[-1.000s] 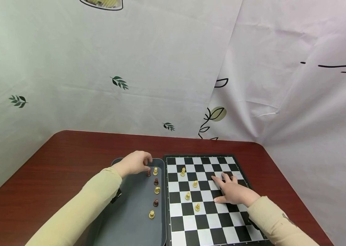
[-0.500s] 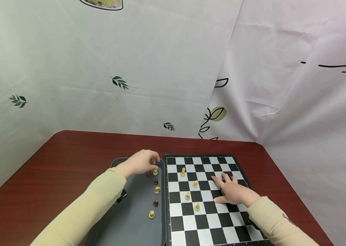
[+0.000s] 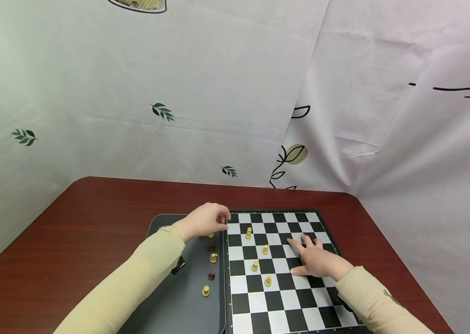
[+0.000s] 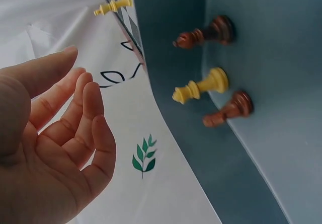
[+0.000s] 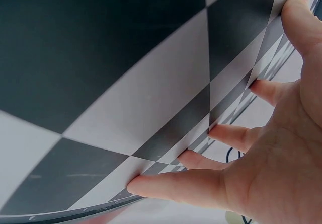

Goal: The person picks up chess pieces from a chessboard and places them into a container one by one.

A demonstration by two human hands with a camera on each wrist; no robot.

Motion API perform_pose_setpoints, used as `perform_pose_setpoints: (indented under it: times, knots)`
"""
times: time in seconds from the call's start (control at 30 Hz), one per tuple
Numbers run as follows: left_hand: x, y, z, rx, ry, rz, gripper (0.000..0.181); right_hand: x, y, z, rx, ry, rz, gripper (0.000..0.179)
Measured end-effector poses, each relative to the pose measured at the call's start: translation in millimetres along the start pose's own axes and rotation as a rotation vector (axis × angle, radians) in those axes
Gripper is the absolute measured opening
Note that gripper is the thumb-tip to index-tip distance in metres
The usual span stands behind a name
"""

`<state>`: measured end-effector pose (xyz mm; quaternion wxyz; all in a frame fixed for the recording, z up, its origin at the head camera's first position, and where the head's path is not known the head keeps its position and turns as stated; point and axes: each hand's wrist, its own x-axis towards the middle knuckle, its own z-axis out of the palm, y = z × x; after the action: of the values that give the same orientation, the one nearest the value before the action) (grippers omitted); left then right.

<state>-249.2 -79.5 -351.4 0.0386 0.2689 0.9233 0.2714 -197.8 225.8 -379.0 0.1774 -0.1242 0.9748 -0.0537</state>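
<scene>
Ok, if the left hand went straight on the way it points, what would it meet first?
Probably the yellow chess piece nearest the far-left corner of the chessboard; height is unclear, so the left hand might pass over it.

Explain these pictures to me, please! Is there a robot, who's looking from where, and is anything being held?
No robot here: these are a person's own two hands. The wide picture comes from a camera worn on the head, looking forward and down. The two close-ups come from cameras worn on the wrists, one for each hand.

On the table are a grey tray and, beside it, a chessboard. The tray has yellow pieces and brown pieces. Four more yellow pieces stand on the board.

The left hand is up near the board's far left corner, with gently bent fingers and nothing in them. The right hand rests its spread fingers on the board and holds nothing either.
</scene>
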Motion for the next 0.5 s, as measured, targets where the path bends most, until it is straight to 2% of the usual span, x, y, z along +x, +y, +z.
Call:
perform_pose_setpoints:
  times: [0.23, 0.5]
  knots:
    - [8.2, 10.2, 5.8, -0.030, -0.003, 0.003, 0.021, 0.3, 1, 1, 0.002, 0.000, -0.001, 0.081]
    - [18.0, 18.2, 11.9, -0.045, -0.041, 0.029, 0.025, 1.1, 1, 0, -0.001, -0.004, 0.005, 0.081]
